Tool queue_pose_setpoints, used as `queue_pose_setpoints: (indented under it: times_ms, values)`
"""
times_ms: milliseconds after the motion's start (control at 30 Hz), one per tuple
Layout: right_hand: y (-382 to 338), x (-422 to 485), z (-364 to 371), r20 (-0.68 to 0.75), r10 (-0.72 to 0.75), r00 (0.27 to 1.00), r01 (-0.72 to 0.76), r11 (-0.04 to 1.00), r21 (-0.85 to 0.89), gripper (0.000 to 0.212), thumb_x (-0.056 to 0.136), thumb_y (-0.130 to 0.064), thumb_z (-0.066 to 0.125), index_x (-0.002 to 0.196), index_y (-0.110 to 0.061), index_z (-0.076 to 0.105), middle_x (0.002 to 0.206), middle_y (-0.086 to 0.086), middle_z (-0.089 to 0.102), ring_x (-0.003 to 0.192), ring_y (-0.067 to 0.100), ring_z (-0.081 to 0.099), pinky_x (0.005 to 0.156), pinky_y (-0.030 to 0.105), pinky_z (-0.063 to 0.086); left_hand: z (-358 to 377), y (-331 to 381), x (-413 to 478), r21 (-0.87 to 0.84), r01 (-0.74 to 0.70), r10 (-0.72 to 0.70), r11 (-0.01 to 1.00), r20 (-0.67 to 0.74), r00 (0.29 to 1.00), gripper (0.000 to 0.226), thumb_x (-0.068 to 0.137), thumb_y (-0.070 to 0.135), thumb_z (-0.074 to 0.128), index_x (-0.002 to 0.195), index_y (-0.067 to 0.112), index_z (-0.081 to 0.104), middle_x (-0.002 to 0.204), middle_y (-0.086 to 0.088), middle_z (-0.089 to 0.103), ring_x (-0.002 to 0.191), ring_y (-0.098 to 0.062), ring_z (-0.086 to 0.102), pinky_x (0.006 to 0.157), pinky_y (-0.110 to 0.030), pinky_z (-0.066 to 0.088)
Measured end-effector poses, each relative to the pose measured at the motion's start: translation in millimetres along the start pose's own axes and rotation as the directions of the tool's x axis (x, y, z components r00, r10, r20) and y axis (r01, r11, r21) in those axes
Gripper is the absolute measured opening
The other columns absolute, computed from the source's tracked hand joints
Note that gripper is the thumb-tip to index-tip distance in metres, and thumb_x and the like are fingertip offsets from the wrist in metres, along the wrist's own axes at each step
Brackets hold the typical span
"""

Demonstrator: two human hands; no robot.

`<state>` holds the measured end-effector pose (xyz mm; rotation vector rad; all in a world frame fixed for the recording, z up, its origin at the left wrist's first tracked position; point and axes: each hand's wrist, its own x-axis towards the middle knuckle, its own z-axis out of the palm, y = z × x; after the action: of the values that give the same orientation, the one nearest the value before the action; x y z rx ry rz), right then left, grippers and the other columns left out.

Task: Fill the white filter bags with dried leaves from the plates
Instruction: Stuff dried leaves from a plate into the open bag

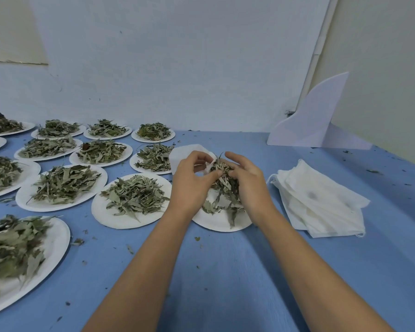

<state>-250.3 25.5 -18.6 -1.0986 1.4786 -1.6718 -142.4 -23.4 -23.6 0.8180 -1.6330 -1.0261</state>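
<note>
Head view: the left hand (194, 178) hides most of the thin white filter bag (185, 150), pinching its crumpled edge with curled fingers. The right hand (247, 180) grips a brittle clump of dried leaves (222, 180) at the bag's mouth, forefinger lifted. Both hands cover much of the round paper plate (222, 225) beneath them. A limp stack of gauzy bags (321, 202) lies just to the right on the blue table (225, 271). The leaf-heaped plates (62, 185) at far left are blurred and cut off.
</note>
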Motion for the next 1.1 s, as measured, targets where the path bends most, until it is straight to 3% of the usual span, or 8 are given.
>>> queue_pose_setpoints:
  times_ms: [200,367,500,700,767,933,1033,1100]
  values:
    - [0,-7,10,0.0,0.011,1.0,-0.011,0.998,-0.063,0.039,0.096,-0.029,0.042,0.133,-0.022,0.053,0.134,-0.002,0.056,0.124,0.011,0.051,0.11,0.035,0.036,0,-1,-2,-0.122,0.085,-0.084,0.989,0.006,0.996,0.024,0.077,0.023,0.078,0.089,0.024,0.057,0.097,0.015,0.062,0.097,-0.002,0.062,0.068,-0.001,0.044]
    - [1,-9,12,0.051,0.032,0.998,-0.035,0.998,0.053,0.029,0.096,-0.048,0.041,0.106,-0.033,0.064,0.113,-0.006,0.066,0.107,0.003,0.061,0.097,0.024,0.046,6,-1,-4,-0.125,0.097,-0.099,0.987,-0.011,0.995,0.032,0.072,0.025,0.081,0.09,0.026,0.055,0.095,0.018,0.06,0.079,0.018,0.058,0.063,0.001,0.041]
    - [1,-5,11,0.162,0.107,0.981,-0.137,0.973,0.187,0.065,0.093,-0.055,0.038,0.148,-0.022,0.03,0.143,0.007,0.048,0.13,0.016,0.047,0.112,0.038,0.034,8,-2,-5,-0.188,0.109,-0.115,0.976,-0.021,0.993,0.034,0.073,0.012,0.08,0.088,0.025,0.052,0.095,0.01,0.063,0.08,0.008,0.063,0.067,-0.007,0.046]
    - [-6,-5,4,0.108,0.003,0.994,-0.03,0.968,0.249,0.064,0.098,-0.041,0.034,0.15,-0.038,-0.003,0.156,-0.004,0.024,0.114,0.009,0.056,0.11,0.032,0.028,7,-2,-2,-0.143,0.119,-0.131,0.983,-0.08,0.988,0.034,0.073,0.009,0.079,0.085,0.025,0.053,0.102,0.002,0.066,0.098,-0.014,0.064,0.087,-0.03,0.052]
    - [-5,-3,3,0.117,0.008,0.993,-0.034,0.973,0.227,0.062,0.099,-0.041,0.035,0.15,-0.037,0.0,0.155,-0.008,0.023,0.097,0.001,0.059,0.105,0.029,0.031,6,-1,-2,-0.161,0.121,-0.14,0.979,-0.11,0.984,0.032,0.073,0.005,0.078,0.082,0.023,0.053,0.097,0.0,0.068,0.091,-0.015,0.065,0.086,-0.03,0.053]
    - [-11,0,0,-0.02,-0.041,0.999,0.043,0.994,0.098,0.035,0.1,-0.027,0.043,0.136,-0.025,0.042,0.138,-0.004,0.048,0.103,0.008,0.066,0.092,0.023,0.047,0,0,-2,-0.274,0.154,-0.188,0.949,-0.105,0.976,0.032,0.074,-0.005,0.074,0.083,0.015,0.052,0.098,-0.017,0.069,0.091,-0.03,0.068,0.084,-0.043,0.056]
    - [-9,1,-8,-0.141,-0.19,0.972,0.163,0.969,-0.183,0.025,0.096,-0.009,0.047,0.116,-0.018,0.059,0.117,-0.002,0.062,0.097,0.01,0.066,0.094,0.029,0.05,-2,-1,-1,-0.314,0.142,-0.166,0.939,-0.052,0.985,0.032,0.074,-0.007,0.074,0.082,0.015,0.051,0.075,0.001,0.072,0.066,-0.008,0.068,0.058,-0.02,0.053]
    - [-7,1,-11,-0.1,-0.237,0.966,0.185,0.91,-0.372,0.024,0.093,-0.008,0.053,0.112,-0.016,0.066,0.108,-0.003,0.068,0.094,0.006,0.063,0.089,0.017,0.049,-1,1,-2,-0.32,0.151,-0.159,0.935,0.001,0.987,0.033,0.075,-0.008,0.073,0.082,0.015,0.051,0.063,0.013,0.07,0.058,0.001,0.065,0.052,-0.01,0.046]
